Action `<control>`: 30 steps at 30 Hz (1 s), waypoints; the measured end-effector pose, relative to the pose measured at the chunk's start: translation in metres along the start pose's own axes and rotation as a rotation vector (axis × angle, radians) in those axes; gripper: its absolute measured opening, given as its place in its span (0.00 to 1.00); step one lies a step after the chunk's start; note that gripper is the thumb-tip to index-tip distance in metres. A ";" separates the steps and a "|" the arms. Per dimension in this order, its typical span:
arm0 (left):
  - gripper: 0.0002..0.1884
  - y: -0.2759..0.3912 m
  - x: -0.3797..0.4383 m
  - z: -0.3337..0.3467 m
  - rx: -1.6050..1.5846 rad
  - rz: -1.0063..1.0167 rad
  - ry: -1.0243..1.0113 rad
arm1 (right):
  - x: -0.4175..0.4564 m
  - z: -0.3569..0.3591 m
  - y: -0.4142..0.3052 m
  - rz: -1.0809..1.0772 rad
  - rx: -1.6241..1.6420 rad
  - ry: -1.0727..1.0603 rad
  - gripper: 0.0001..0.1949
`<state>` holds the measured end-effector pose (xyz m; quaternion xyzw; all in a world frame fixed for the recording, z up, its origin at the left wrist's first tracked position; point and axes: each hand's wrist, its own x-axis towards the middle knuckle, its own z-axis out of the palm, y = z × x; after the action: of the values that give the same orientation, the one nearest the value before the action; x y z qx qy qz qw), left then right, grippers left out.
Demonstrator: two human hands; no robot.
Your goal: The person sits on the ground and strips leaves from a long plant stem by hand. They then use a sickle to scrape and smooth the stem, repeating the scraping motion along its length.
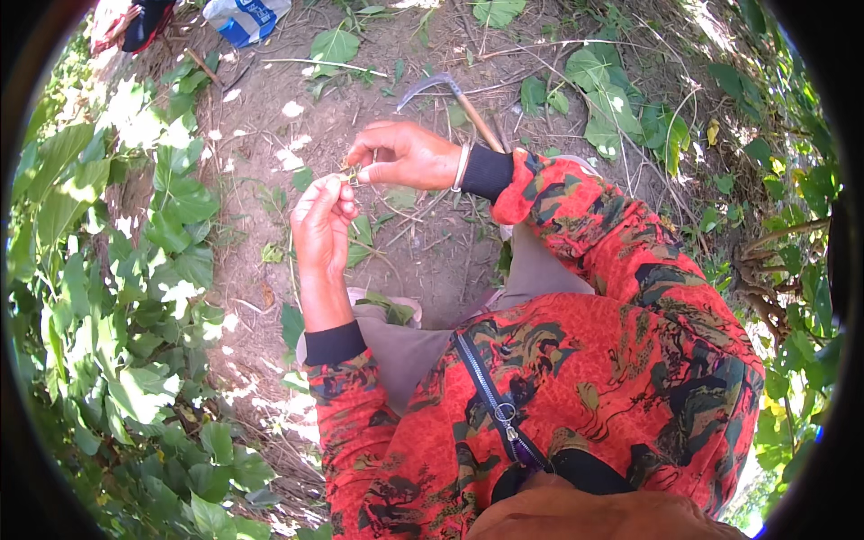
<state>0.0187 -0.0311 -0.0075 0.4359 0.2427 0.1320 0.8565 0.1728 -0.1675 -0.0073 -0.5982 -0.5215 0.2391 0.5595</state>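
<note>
Both of my hands meet over the bare soil, fingertips almost touching. My left hand [326,226] pinches a small greenish plant piece [349,177] between thumb and fingers. From the other side, my right hand [408,156], with a pale bangle at the wrist, pinches the same piece; its exact shape is too small to tell. Beyond my right hand a sickle [476,116] with a wooden handle lies on the ground, its curved metal blade pointing left.
Leafy plants [182,202] stand along the left, and more foliage [796,250] is at the right. Cut leaves [607,111] and thin twigs lie on the soil. A blue and white bag [248,20] and a dark shoe [147,25] are at the upper left.
</note>
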 end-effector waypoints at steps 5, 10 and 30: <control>0.07 -0.004 0.000 0.004 0.098 0.036 0.046 | -0.001 0.003 0.002 0.064 0.038 -0.101 0.09; 0.07 -0.004 -0.001 0.013 0.227 0.102 0.091 | -0.002 0.002 0.002 0.073 -0.012 -0.121 0.07; 0.07 -0.007 0.001 0.014 0.331 0.159 0.099 | -0.002 0.004 -0.005 0.226 0.112 -0.126 0.07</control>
<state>0.0267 -0.0446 -0.0066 0.5815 0.2678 0.1792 0.7470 0.1672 -0.1690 -0.0047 -0.6049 -0.4704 0.3664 0.5277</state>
